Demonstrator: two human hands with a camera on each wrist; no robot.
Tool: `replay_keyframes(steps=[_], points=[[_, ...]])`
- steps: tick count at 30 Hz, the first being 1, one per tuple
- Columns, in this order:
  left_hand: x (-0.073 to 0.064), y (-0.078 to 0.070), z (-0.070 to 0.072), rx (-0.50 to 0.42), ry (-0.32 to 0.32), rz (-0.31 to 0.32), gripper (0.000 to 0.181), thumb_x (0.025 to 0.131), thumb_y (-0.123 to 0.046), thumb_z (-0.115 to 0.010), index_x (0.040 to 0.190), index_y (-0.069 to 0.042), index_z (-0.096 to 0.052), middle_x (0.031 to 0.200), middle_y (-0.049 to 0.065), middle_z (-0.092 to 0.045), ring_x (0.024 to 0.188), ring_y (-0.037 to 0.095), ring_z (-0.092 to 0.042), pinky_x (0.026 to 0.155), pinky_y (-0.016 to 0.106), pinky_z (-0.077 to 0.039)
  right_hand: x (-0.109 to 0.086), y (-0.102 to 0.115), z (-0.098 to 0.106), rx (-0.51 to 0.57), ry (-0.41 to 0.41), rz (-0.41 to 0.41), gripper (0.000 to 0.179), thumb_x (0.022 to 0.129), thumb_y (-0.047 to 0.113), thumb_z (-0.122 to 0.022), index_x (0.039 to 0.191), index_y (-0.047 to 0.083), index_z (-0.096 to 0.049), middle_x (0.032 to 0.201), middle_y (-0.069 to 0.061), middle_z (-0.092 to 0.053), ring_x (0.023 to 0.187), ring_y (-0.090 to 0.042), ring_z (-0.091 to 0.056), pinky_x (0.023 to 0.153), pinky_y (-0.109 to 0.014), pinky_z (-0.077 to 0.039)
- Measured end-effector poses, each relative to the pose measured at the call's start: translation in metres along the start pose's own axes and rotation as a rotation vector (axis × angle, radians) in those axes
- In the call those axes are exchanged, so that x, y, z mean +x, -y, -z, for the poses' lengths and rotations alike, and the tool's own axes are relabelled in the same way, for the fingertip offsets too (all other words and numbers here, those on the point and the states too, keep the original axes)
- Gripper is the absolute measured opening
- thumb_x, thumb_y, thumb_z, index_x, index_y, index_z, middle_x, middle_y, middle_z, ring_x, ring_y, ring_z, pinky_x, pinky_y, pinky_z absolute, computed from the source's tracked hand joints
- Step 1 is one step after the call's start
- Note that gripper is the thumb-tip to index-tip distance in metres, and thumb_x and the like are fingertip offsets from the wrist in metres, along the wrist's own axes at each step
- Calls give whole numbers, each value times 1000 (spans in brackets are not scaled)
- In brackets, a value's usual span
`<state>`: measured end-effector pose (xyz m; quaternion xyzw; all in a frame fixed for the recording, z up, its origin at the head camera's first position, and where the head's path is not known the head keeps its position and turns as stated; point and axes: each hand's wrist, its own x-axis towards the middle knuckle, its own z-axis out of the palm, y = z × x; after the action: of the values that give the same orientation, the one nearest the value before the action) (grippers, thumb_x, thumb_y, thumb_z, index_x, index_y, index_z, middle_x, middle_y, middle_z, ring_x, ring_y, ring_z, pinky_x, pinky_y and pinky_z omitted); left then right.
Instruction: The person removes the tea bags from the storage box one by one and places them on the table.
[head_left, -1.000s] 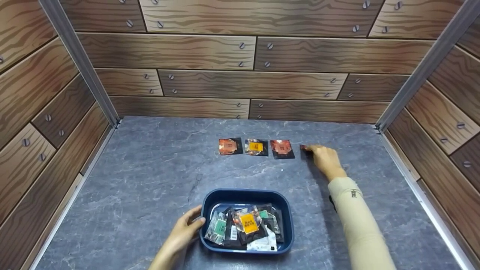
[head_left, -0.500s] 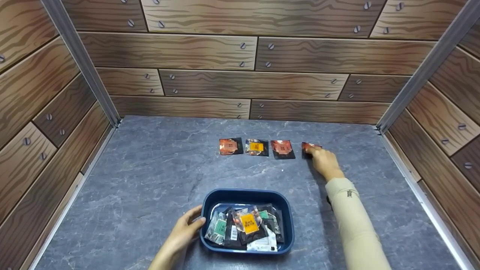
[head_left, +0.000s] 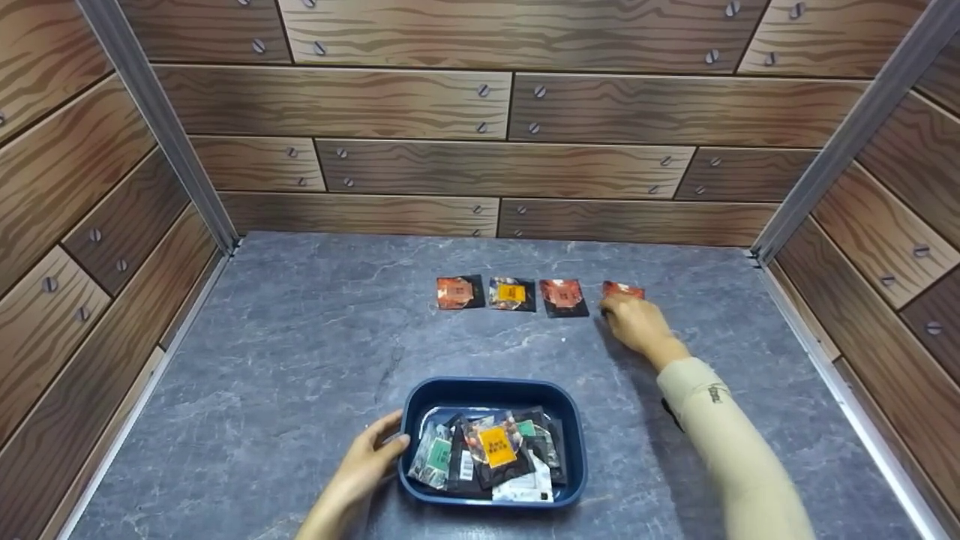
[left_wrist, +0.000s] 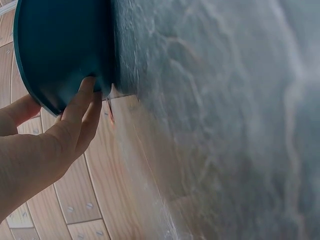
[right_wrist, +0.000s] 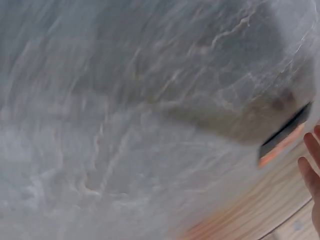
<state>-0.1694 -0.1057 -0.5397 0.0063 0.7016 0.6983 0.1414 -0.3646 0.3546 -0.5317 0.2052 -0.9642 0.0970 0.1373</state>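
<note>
My left hand (head_left: 367, 457) holds the left side of a dark blue plastic tub (head_left: 491, 382), thumb at the rim. In the left wrist view, the fingers lie against the outer wall of the tub (left_wrist: 60, 45). Black sachets fill it, some with green labels, one with an orange label (head_left: 498, 446) on top. Farther back, my right hand (head_left: 637, 324) reaches over the lower part of a red-and-black sachet (head_left: 626, 288), hiding most of it. In the right wrist view, fingertips (right_wrist: 309, 172) extend at the edge, near a black-and-orange sachet (right_wrist: 284, 139).
Left of the right hand, three sachets lie flat in a row: a red one (head_left: 460, 292), an orange-labelled one (head_left: 513, 295) and another red one (head_left: 564, 298). Wood-patterned walls (head_left: 480, 169) with metal corner posts enclose the grey marbled table (head_left: 300, 360) on three sides.
The sachet at the row's right end has gone from my right fingers to lying on the table. My right hand has shifted left across its lower edge. The left hand and tub stay put.
</note>
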Motion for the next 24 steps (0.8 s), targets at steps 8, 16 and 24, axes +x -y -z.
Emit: replay_keyframes(steps=[8,16,24], points=[[0,-1,0,-9,11,0,55,100,-5,-52,145,18,-28,145,38,-36,124,44,-51,96,45,-52,-9,32,12,27,-120,252,22,83,-4,-67,103,2,-72,103,-13,-72,96,-33,-67,83,-48,-56],[-1,-1,-1,4,-1,-7,54,100,-5,-53,144,17,-31,143,38,-38,125,45,-50,96,46,-52,-15,78,30,46,-196,462,27,82,-2,-70,108,4,-72,107,-11,-72,96,-28,-69,84,-42,-58],[-1,-2,-2,6,2,-16,54,100,-5,-53,144,16,-32,143,37,-39,125,44,-50,97,47,-51,-17,132,41,77,-180,639,25,84,5,-70,110,7,-72,111,-9,-71,99,-25,-68,89,-41,-56]])
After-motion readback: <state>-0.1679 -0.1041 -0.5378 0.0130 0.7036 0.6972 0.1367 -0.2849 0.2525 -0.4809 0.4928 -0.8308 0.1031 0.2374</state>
